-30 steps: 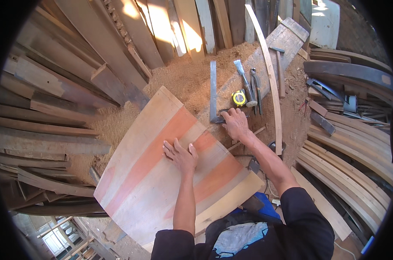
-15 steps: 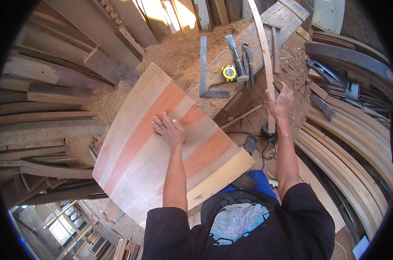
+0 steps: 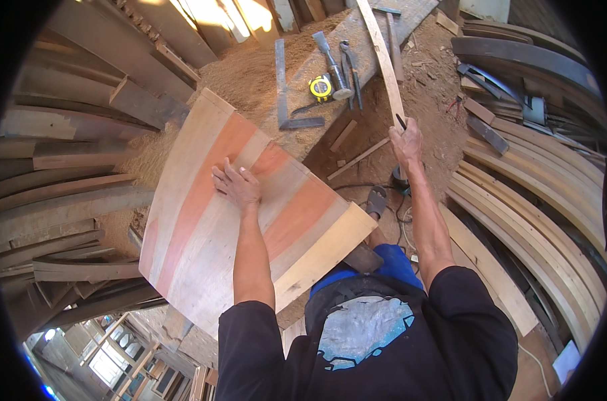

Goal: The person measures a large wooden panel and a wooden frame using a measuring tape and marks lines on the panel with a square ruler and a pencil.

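Note:
My left hand [image 3: 238, 187] rests palm down, fingers apart, on a broad panel [image 3: 203, 260] of pale and orange-red wood strips, curved along its left edge. Away to the right, my right hand [image 3: 406, 142] is closed around a long, thin, slightly bent wooden strip [image 3: 384, 60]. A short black pointed stick [image 3: 402, 122] pokes up from the same grip; its exact kind is unclear. The strip's near end is hidden by my hand and forearm.
Beyond the panel, a plank [image 3: 297, 144] bears a metal square [image 3: 281, 87], a yellow tape measure [image 3: 321, 87], a chisel [image 3: 331, 63], pincers [image 3: 350, 73] and a hammer [image 3: 393, 43]. Curved timbers [image 3: 524, 234] are stacked at right, boards [image 3: 76, 200] at left. Sawdust covers the ground.
My right fingers, partly open before, have closed around the strip. The strip's near end, seen below the hand before, is now hidden. The view has shifted; my left hand stays on the panel.

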Demonstrator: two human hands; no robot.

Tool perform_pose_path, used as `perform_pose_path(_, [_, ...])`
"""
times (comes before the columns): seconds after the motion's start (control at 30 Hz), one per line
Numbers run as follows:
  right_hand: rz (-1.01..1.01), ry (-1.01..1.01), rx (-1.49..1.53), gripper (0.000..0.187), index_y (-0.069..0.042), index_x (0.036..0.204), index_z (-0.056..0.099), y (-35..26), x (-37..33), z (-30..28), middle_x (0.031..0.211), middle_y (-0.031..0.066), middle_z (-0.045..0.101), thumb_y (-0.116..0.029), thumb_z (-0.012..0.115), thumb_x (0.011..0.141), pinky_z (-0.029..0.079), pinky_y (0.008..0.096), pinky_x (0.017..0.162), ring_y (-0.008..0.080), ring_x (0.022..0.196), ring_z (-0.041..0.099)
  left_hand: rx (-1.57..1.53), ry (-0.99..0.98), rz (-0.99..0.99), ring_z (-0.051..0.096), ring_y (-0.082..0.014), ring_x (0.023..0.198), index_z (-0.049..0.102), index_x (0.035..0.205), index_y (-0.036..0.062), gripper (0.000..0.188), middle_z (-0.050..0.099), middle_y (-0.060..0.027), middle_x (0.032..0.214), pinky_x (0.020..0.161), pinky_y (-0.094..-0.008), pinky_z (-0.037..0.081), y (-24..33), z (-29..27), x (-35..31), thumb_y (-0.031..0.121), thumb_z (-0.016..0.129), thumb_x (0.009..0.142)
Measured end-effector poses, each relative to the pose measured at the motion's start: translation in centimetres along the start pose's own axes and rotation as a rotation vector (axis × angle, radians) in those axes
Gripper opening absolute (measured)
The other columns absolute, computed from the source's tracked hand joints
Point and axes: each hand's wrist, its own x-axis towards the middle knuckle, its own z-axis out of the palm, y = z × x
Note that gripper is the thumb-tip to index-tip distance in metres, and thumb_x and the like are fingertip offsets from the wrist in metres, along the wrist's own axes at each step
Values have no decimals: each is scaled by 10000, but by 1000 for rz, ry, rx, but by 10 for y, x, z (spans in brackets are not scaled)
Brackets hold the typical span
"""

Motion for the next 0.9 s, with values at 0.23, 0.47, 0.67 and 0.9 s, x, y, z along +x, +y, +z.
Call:
perform_pose_path(0.23, [-49, 43, 97, 395, 9, 1145, 644, -12, -35, -38, 972, 260, 720, -238, 693, 842, 538, 502, 846, 434, 932, 700, -8, -36, -33, 184, -488, 1522, 313, 1581, 151, 609, 202, -313, 1654, 1192, -662, 149, 6, -4, 1, 323, 488, 1024])
perform_pose_path(0.47, [-298, 62, 89, 335, -17, 1097, 648, -27, -131, -74, 891, 212, 653, -192, 698, 816, 511, 503, 787, 396, 866, 629, 104, -162, 32, 111, -517, 1539, 228, 1645, 161, 686, 160, -327, 1661, 1215, -663, 98, 8, -9, 5, 338, 471, 1028])
perform_pose_path(0.67, [-352, -162, 120, 337, -27, 1089, 647, -31, -197, -76, 865, 191, 641, -194, 702, 800, 504, 483, 748, 377, 825, 616, -4, -238, 392, 135, -524, 1540, 294, 1625, 102, 705, 186, -318, 1663, 1246, -619, 126, 6, -18, -43, 356, 509, 1003])
perform_pose_path(0.9, [-403, -302, 116, 303, -15, 1025, 647, -45, -246, -53, 844, 199, 641, -191, 691, 782, 497, 493, 749, 395, 819, 611, -154, -245, 452, 225, -499, 1522, 415, 1557, 61, 714, 278, -306, 1634, 1248, -584, 188, 1, -36, -109, 323, 617, 925])
